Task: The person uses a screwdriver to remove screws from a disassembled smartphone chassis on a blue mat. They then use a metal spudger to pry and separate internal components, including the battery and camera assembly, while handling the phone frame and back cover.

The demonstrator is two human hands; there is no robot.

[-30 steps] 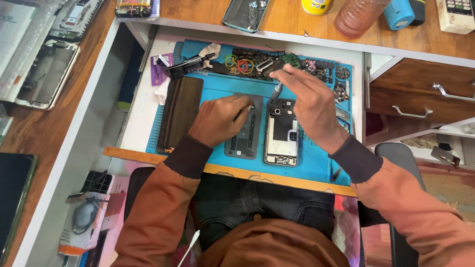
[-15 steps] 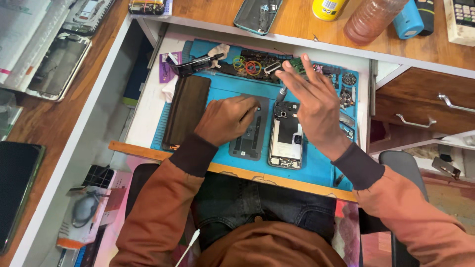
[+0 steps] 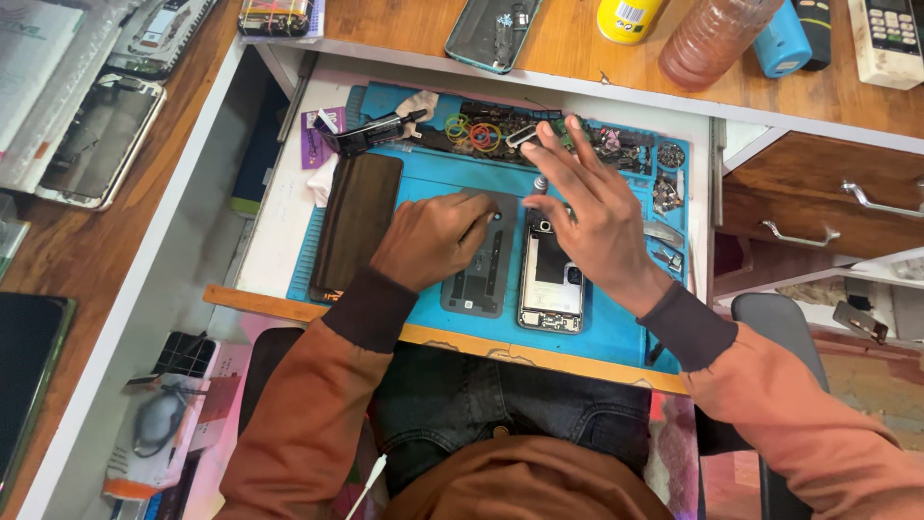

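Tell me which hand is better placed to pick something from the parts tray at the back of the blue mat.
Probably the right hand: its fingertips already reach the parts tray beyond the opened phone. The left hand rests lower, on the grey phone panel.

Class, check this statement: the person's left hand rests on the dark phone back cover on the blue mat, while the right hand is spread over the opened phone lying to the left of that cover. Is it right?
Not quite. The head view shows the opened phone lying to the right of the dark back cover, not the left. The rest holds: the left hand rests on the cover on the blue mat, and the right hand is spread over the opened phone.
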